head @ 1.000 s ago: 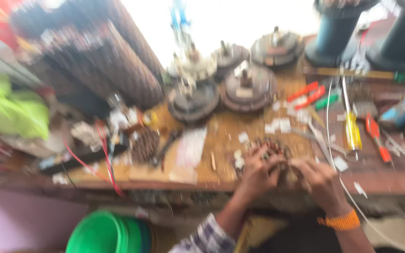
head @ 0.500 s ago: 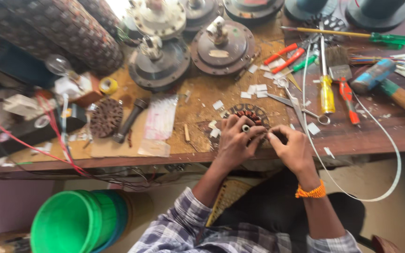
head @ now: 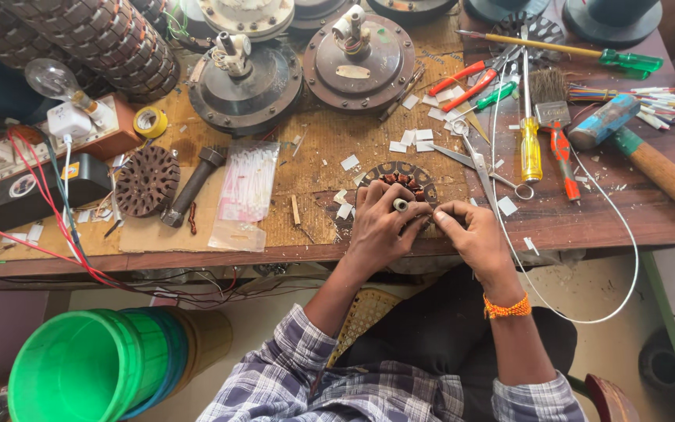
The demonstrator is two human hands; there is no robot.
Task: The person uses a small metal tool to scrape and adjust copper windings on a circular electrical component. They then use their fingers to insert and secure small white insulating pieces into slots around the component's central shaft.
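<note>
A dark slotted metal rotor disc (head: 146, 180) lies left on the wooden workbench (head: 587, 219); the left hand (head: 380, 227) grips the round copper-wound stator (head: 400, 178) at the bench's front edge, the right hand (head: 470, 234) pinches beside it, near steel scissors (head: 482, 168)

Wound stator core (head: 400, 181) at desk (head: 587, 223) front edge, centre. Left hand (head: 380, 227) curled over its 6 o'clock side, fingers on windings. Right hand (head: 470, 234) just at 3 o'clock of left, fingertips pinched at core rim. Scissors (head: 482, 168) at 2 o'clock of core. Bare rotor (head: 146, 181) well apart at 9 o'clock. Green bucket (head: 72, 375) on floor, 8 o'clock.
</note>
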